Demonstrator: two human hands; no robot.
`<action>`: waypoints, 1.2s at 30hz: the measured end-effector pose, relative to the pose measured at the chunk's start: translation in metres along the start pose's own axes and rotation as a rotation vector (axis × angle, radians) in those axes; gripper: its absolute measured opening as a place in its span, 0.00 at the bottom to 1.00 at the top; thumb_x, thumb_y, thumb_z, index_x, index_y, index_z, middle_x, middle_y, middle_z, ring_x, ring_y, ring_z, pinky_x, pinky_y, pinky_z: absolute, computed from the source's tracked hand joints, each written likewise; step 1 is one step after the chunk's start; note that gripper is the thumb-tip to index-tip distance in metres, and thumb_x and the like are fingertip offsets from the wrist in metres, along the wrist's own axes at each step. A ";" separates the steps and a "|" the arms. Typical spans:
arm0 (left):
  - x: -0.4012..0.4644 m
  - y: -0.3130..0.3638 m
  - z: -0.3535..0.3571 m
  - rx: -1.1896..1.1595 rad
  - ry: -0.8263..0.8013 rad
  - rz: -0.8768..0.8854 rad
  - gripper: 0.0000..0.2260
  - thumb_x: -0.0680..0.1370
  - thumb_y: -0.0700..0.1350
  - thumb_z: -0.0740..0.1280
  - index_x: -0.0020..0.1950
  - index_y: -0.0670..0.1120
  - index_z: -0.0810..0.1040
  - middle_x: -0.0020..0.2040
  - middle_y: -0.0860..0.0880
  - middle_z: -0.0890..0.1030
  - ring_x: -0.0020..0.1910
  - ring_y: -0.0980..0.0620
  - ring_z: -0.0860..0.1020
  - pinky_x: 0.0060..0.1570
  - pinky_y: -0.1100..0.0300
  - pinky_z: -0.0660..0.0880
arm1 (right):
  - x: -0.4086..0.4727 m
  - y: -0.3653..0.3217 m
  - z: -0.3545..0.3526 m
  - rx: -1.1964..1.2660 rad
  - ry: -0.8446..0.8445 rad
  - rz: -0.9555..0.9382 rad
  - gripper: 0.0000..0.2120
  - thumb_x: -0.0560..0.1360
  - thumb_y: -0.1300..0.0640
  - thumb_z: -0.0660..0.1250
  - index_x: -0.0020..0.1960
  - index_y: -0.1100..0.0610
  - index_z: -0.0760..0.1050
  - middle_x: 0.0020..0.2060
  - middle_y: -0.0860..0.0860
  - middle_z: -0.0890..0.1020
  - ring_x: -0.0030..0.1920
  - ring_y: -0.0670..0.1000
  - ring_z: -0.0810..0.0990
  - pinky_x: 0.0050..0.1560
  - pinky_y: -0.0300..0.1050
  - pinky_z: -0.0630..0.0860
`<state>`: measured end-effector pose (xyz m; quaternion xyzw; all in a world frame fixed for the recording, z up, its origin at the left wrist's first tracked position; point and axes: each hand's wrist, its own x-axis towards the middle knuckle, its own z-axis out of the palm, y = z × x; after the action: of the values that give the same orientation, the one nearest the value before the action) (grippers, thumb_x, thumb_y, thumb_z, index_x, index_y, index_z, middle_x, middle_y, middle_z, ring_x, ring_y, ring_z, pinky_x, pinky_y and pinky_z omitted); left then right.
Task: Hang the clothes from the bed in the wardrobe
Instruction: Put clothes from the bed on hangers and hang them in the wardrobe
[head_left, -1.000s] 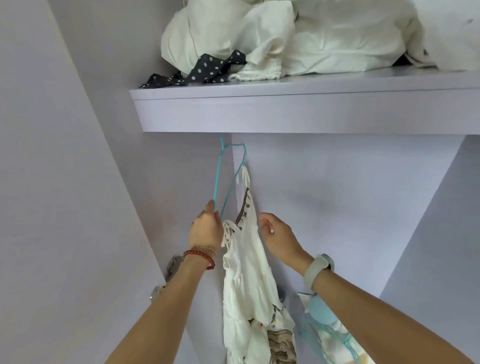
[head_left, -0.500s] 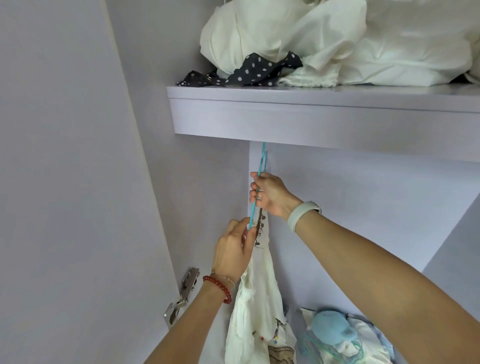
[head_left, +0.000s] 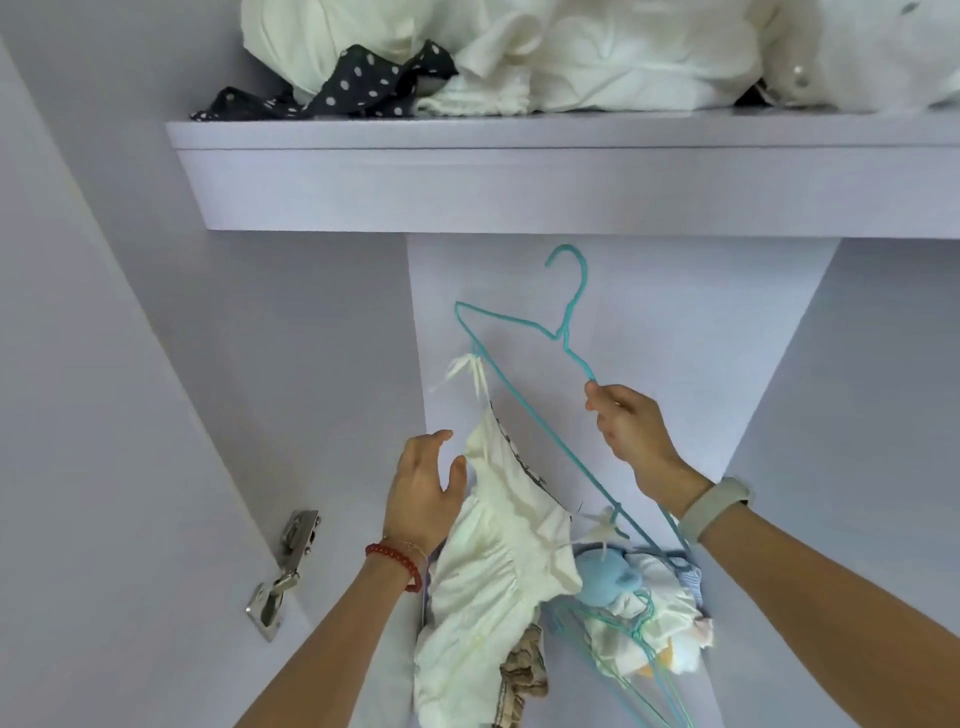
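A teal wire hanger (head_left: 524, 371) is held tilted inside the pale wardrobe, its hook pointing up below the shelf. My right hand (head_left: 631, 434) grips the hanger's right shoulder wire. A small cream dress (head_left: 498, 551) with tie straps hangs from the hanger, one strap knotted near the left shoulder, the other near the lower bar. My left hand (head_left: 428, 491) has relaxed fingers and rests against the dress's left side. No wardrobe rail is visible.
A shelf (head_left: 519, 171) overhead carries white bedding (head_left: 597, 52) and a black polka-dot cloth (head_left: 363, 85). Below right lie more clothes with a blue cap (head_left: 605, 574) and spare teal hangers (head_left: 654, 670). A metal door hinge (head_left: 283, 571) sits on the left panel.
The hanger has turned from edge-on to face-on and tilted. My right hand slid from its neck down to the right shoulder wire; my left hand let go of the wire and moved to the dress.
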<state>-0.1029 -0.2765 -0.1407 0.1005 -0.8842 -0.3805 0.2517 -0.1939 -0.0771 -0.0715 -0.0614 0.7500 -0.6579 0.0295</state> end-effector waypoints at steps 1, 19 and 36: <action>0.000 0.005 0.005 -0.012 -0.008 0.005 0.17 0.78 0.43 0.62 0.67 0.43 0.68 0.63 0.45 0.70 0.61 0.47 0.72 0.57 0.61 0.69 | -0.006 0.010 -0.013 -0.026 0.046 -0.033 0.16 0.76 0.52 0.64 0.32 0.59 0.69 0.20 0.45 0.64 0.21 0.42 0.61 0.22 0.31 0.59; -0.079 0.139 0.111 0.123 -0.440 0.662 0.15 0.79 0.49 0.57 0.48 0.42 0.80 0.40 0.45 0.81 0.36 0.43 0.79 0.40 0.52 0.75 | -0.222 0.094 -0.270 -0.818 0.703 -0.335 0.18 0.73 0.50 0.61 0.33 0.63 0.74 0.24 0.50 0.67 0.25 0.52 0.68 0.31 0.43 0.67; -0.267 0.279 0.119 -0.380 -0.581 0.894 0.03 0.71 0.42 0.72 0.38 0.46 0.81 0.30 0.49 0.80 0.28 0.46 0.77 0.30 0.61 0.69 | -0.516 0.068 -0.302 -1.053 1.428 -0.037 0.11 0.75 0.59 0.58 0.45 0.67 0.74 0.37 0.63 0.77 0.39 0.64 0.76 0.42 0.54 0.68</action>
<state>0.0669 0.0887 -0.1071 -0.4398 -0.7897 -0.4013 0.1482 0.2761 0.2962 -0.1180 0.3462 0.7938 -0.1091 -0.4881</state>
